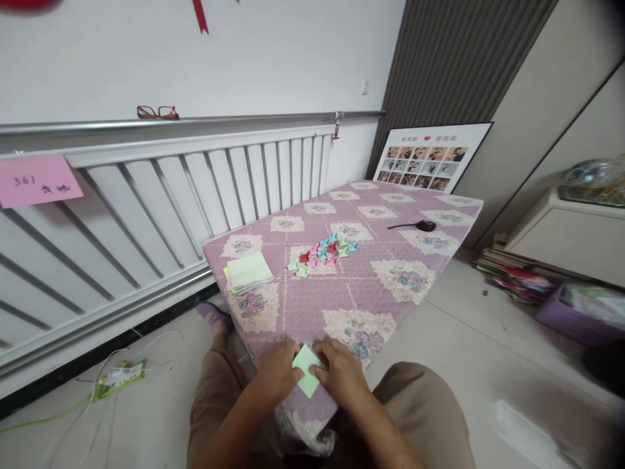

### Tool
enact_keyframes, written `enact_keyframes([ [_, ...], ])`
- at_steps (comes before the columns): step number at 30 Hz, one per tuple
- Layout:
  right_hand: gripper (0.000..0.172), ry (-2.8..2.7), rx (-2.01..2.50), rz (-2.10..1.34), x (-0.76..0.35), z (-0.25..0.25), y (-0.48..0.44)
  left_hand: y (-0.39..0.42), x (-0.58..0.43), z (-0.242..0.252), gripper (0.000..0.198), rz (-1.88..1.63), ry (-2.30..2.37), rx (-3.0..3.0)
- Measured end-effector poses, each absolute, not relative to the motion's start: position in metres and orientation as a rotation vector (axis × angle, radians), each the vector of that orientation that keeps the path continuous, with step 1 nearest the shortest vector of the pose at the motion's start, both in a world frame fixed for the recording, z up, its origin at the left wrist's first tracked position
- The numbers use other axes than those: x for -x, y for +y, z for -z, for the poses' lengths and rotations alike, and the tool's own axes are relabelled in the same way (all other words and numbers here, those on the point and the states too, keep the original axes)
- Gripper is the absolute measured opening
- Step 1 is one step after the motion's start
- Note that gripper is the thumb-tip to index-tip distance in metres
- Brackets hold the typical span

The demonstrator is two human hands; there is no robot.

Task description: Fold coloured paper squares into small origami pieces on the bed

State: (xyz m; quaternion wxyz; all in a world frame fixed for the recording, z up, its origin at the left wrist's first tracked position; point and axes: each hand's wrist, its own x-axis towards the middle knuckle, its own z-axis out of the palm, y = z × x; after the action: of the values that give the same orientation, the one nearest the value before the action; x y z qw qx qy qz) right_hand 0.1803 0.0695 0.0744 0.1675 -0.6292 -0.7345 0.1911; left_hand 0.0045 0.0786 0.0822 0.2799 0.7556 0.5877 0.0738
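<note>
My left hand (276, 372) and my right hand (342, 372) both pinch a small light green paper square (307, 378) at the near corner of a table covered with a purple floral cloth (390, 306). The paper lies tilted between the fingertips of both hands, pressed on the cloth. Farther out on the table sits a cluster of several small folded paper pieces (325, 253) in green, pink, red and blue. A stack of coloured paper sheets (248, 272) with a pale green top rests near the table's left edge.
A black tool with a thin handle (415, 226) lies toward the table's far right. A white radiator (161, 195) with glasses (157, 113) on its pipe runs along the left wall. A photo board (432, 159) leans behind the table. Books (512, 273) and cables (117, 376) lie on the floor.
</note>
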Motion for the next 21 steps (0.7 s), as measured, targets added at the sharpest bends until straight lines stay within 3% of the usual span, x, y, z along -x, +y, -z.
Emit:
enact_keyframes([
  [4,0.021,-2.107,1.701,-0.543,-0.182,-0.072,0.070,0.082,-0.002,-0.081,0.009,-0.219,1.536,-2.006],
  [8,0.024,-2.070,1.554,-0.638,-0.183,-0.076,0.071,0.082,0.001,-0.078,0.008,-0.293,1.500,-1.968],
  [13,0.007,-2.104,1.391,-0.777,-0.181,-0.085,0.074,0.082,0.005,-0.079,0.008,-0.386,1.442,-1.915],
  [16,0.009,-2.135,1.312,-0.803,-0.180,-0.090,0.077,0.081,0.007,-0.087,0.009,-0.455,1.429,-1.920],
  [21,0.009,-2.208,1.232,-0.510,-0.177,-0.096,0.081,0.078,0.007,-0.104,0.010,-0.557,1.439,-2.084],
])
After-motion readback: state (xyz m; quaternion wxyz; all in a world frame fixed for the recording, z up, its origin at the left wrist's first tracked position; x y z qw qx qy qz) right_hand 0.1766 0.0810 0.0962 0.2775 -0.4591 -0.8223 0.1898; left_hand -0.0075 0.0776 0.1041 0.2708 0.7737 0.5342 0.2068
